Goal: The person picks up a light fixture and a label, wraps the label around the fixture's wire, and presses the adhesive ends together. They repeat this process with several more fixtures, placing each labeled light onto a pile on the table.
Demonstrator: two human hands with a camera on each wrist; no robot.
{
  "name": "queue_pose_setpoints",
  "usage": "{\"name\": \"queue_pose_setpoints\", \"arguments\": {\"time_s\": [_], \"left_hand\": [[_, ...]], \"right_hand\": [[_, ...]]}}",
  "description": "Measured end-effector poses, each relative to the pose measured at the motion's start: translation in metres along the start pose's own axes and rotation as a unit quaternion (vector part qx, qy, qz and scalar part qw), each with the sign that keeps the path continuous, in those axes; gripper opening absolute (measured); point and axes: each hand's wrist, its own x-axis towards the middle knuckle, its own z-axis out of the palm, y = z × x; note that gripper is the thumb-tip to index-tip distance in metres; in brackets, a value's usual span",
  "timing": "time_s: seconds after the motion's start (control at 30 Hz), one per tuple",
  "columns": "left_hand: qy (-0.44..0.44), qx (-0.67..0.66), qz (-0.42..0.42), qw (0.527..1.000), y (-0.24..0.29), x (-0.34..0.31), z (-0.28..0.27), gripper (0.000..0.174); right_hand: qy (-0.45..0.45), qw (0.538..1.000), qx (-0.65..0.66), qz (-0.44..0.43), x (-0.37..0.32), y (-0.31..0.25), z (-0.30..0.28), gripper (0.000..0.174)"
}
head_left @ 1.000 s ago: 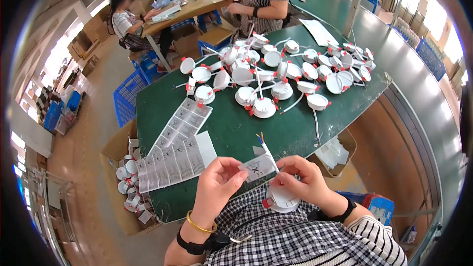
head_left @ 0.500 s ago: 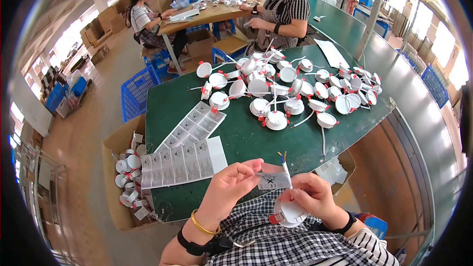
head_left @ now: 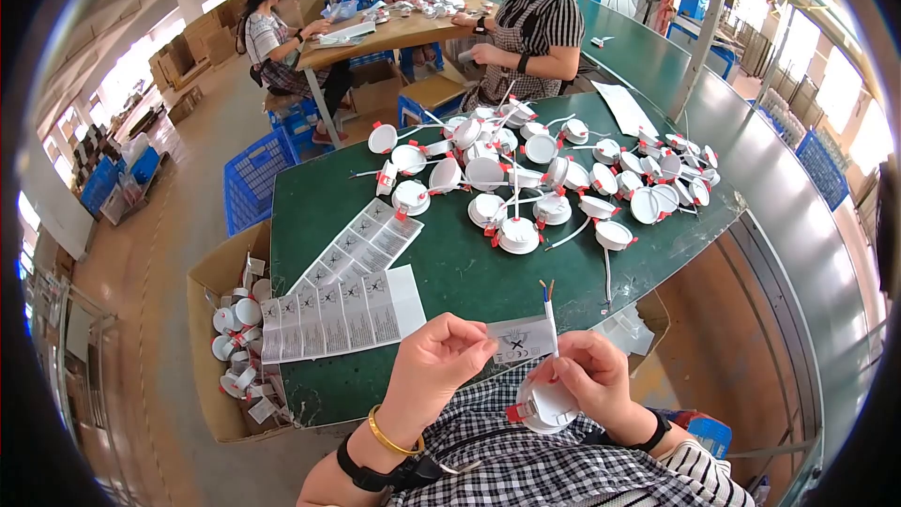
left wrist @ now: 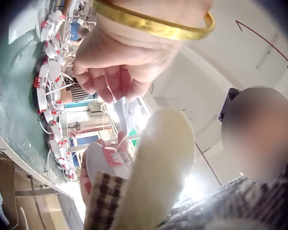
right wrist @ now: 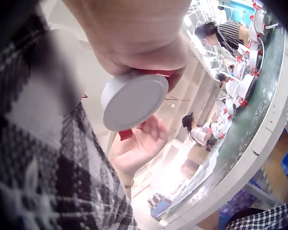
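Observation:
In the head view my left hand (head_left: 439, 361) pinches the left end of a printed silvery label (head_left: 518, 340) between thumb and fingertips. The label's right end meets the white cable (head_left: 551, 321), whose bare blue and brown wire ends point up. My right hand (head_left: 598, 377) holds that cable just below the label, thumb and fingers curled round it. Beneath hangs a round white downlight (head_left: 552, 404) with red spring clips. The right wrist view shows the smooth face of this downlight (right wrist: 137, 101) under the right hand (right wrist: 134, 43).
Many similar downlights (head_left: 488, 174) lie heaped on the green table (head_left: 450, 272). Label sheets (head_left: 343, 314) rest at its left edge, above a cardboard box (head_left: 211, 404) of lamps. A blue crate (head_left: 253, 178) stands left; other people work behind.
The label was bent half a second ago and now stretches flatter between my hands. The left hand keeps its pinch, and the right still holds the cable. The head view has shifted slightly.

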Motion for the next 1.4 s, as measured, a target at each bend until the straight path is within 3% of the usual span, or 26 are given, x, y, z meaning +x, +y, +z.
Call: {"name": "queue_pose_setpoints", "arguments": {"time_s": [0.27, 0.3, 0.37, 0.4, 0.43, 0.47, 0.53, 0.63, 0.8, 0.87, 0.93, 1.13, 1.17, 1.4], "left_hand": [[0.017, 0.017, -0.008, 1.000, -0.003, 0.001, 0.006, 0.009], [0.026, 0.036, -0.019, 0.999, -0.003, 0.003, 0.005, 0.008], [0.032, 0.189, 0.040, 0.981, 0.002, 0.006, 0.006, 0.011], [0.008, 0.188, 0.080, 0.979, -0.002, 0.009, 0.001, 0.015], [0.016, 0.161, 0.065, 0.985, -0.006, 0.011, -0.003, 0.014], [-0.011, 0.109, 0.079, 0.991, -0.008, 0.015, -0.006, 0.014], [-0.014, 0.073, 0.102, 0.992, -0.022, 0.027, -0.016, 0.016], [-0.007, 0.050, 0.106, 0.993, -0.022, 0.026, -0.029, 0.017], [0.024, 0.030, 0.129, 0.991, -0.026, 0.021, -0.052, 0.017], [0.025, 0.014, 0.116, 0.993, -0.027, 0.021, -0.058, 0.017], [0.027, 0.016, 0.112, 0.993, -0.024, 0.018, -0.061, 0.017], [0.015, 0.069, 0.079, 0.994, -0.023, 0.023, -0.052, 0.017], [0.013, 0.063, 0.065, 0.996, -0.022, 0.023, -0.048, 0.015], [-0.005, 0.017, -0.001, 1.000, -0.029, 0.031, -0.018, 0.010]], "right_hand": [[0.043, 0.998, -0.045, -0.003, -0.004, 0.001, 0.004, 0.022], [0.061, 0.996, -0.058, -0.002, -0.002, 0.002, 0.007, 0.022], [0.115, 0.992, -0.048, 0.008, 0.005, 0.004, 0.009, 0.016], [0.085, 0.983, -0.161, -0.004, 0.011, -0.006, 0.010, 0.015], [0.161, 0.982, -0.089, 0.037, 0.015, 0.003, 0.020, 0.018], [0.155, 0.982, -0.103, -0.021, 0.019, 0.017, 0.014, 0.021], [0.133, 0.989, -0.050, 0.035, 0.016, 0.009, 0.015, 0.025], [0.101, 0.987, -0.124, 0.020, 0.023, 0.013, 0.022, 0.023], [0.154, 0.980, -0.106, 0.068, 0.028, 0.019, 0.048, 0.030], [0.133, 0.981, -0.122, 0.078, 0.029, 0.031, 0.042, 0.034], [0.095, 0.990, -0.101, -0.038, 0.034, 0.044, 0.043, 0.022], [0.143, 0.987, -0.066, 0.009, 0.032, 0.030, 0.052, 0.016], [0.124, 0.985, -0.121, 0.012, 0.031, 0.025, 0.047, 0.014], [0.143, 0.990, 0.007, 0.013, 0.018, 0.028, 0.020, 0.016]]}}
